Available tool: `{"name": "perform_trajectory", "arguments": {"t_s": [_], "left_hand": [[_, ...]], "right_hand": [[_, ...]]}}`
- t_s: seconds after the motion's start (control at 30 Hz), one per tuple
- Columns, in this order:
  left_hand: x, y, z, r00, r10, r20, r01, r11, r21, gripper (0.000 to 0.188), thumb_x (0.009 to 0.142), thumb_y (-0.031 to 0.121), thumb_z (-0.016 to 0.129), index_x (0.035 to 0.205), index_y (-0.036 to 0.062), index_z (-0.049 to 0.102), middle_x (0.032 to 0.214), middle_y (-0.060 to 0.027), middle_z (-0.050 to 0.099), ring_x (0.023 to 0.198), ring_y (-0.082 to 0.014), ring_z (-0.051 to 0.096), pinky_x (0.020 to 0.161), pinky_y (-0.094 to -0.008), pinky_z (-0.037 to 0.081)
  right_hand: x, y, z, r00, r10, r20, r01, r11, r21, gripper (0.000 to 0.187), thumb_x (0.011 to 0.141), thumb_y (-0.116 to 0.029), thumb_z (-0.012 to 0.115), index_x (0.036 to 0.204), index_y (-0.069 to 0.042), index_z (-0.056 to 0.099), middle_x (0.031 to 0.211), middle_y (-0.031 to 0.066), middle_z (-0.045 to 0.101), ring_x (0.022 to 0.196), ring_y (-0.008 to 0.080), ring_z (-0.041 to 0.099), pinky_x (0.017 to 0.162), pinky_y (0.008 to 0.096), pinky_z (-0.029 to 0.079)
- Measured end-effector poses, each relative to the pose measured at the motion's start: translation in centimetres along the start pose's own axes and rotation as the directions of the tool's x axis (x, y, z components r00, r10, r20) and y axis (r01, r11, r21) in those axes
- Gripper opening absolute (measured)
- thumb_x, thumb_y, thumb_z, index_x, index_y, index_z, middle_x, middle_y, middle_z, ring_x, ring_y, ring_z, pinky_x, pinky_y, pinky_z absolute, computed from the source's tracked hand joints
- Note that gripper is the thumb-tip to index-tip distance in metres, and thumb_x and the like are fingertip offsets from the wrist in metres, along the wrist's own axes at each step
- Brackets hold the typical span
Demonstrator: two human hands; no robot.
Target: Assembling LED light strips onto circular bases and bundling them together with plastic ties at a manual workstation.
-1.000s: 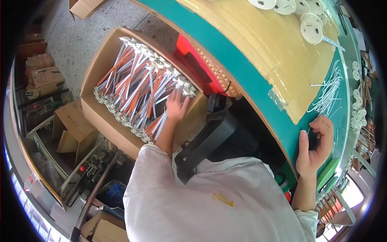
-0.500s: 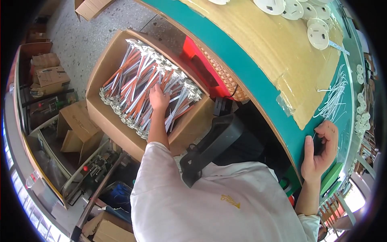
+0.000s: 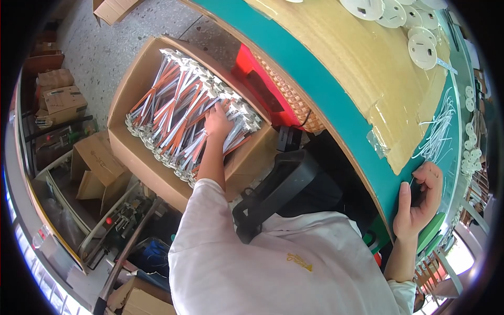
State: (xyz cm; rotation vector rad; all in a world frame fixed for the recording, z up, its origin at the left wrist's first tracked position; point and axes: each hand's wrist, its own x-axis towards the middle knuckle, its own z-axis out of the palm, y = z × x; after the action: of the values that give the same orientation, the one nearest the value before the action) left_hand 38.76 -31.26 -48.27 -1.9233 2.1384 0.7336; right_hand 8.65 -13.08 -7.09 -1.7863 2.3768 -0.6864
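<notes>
My left hand reaches down into a cardboard box and touches a heap of thin flat cables or wires. They are white, grey and orange-brown, bunched in the middle, with white connector-like ends. The tips of its fingers are lost among the strands, so a grip does not show. My right hand rests at the edge of the green table, thumb up and fingers loosely bent with a gap between; the gap is dark, and I see nothing held. Just beyond it lies a loose bunch of thin white wires.
A cardboard sheet covers part of the table, with several round white discs at its far end. Between box and table stand a red container and a woven basket. A black chair-like part is close to me.
My left hand has shifted a little to the right across the heap in the box. My right hand has stayed almost in place, and the whole view has tilted slightly.
</notes>
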Motion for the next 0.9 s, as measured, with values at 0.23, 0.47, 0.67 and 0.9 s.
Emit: {"name": "perform_trajectory", "arguments": {"t_s": [0.23, 0.47, 0.67, 0.9], "left_hand": [[-0.9, 0.2, 0.2, 0.974, 0.069, -0.215, -0.129, 0.951, -0.279, 0.05, 0.067, 0.012, 0.072, 0.11, 0.0067, 0.047, 0.103, -0.0173, 0.062, 0.098, -0.0383, 0.061, 0.08, -0.0474, 0.051], [1.8, 1.6, 0.0, 0.996, 0.003, 0.094, 0.003, 0.998, -0.066, 0.047, 0.072, 0.008, 0.072, 0.108, 0.0047, 0.041, 0.104, -0.0204, 0.062, 0.099, -0.0394, 0.061, 0.08, -0.0471, 0.052], [1.8, -0.3, 0.5, 0.994, -0.07, 0.086, 0.069, 0.998, 0.011, 0.082, 0.072, 0.016, 0.073, 0.14, 0.0003, 0.029, 0.124, -0.0227, 0.054, 0.118, -0.0382, 0.051, 0.098, -0.043, 0.045], [-3.7, 1.4, -0.6, 0.91, 0.382, -0.162, -0.375, 0.924, 0.072, 0.1, 0.07, 0.039, 0.07, 0.15, 0.0057, 0.019, 0.154, -0.0222, 0.022, 0.14, -0.0399, 0.025, 0.114, -0.0507, 0.02]], "right_hand": [[-0.1, 0.0, -0.2, 1.0, 0.008, 0.026, -0.008, 1.0, 0.013, 0.026, 0.074, -0.007, 0.066, 0.095, 0.001, 0.055, 0.098, 0.0163, 0.053, 0.08, 0.0231, 0.05, 0.071, 0.0292, 0.04], [0.9, -0.1, 0.0, 0.999, -0.035, -0.01, 0.035, 0.999, 0.033, 0.027, 0.07, -0.003, 0.069, 0.093, 0.0, 0.057, 0.094, 0.0156, 0.055, 0.076, 0.0238, 0.054, 0.066, 0.0306, 0.044], [0.5, -1.0, -0.6, 0.998, -0.04, -0.053, 0.044, 0.996, 0.076, 0.024, 0.073, -0.004, 0.068, 0.094, -0.001, 0.057, 0.096, 0.0139, 0.055, 0.08, 0.0231, 0.052, 0.07, 0.0294, 0.041], [0.2, 0.0, -0.8, 0.985, -0.115, -0.125, 0.125, 0.989, 0.073, 0.029, 0.071, -0.008, 0.075, 0.094, -0.004, 0.059, 0.097, 0.0156, 0.055, 0.085, 0.0317, 0.058, 0.071, 0.0361, 0.048]]}}
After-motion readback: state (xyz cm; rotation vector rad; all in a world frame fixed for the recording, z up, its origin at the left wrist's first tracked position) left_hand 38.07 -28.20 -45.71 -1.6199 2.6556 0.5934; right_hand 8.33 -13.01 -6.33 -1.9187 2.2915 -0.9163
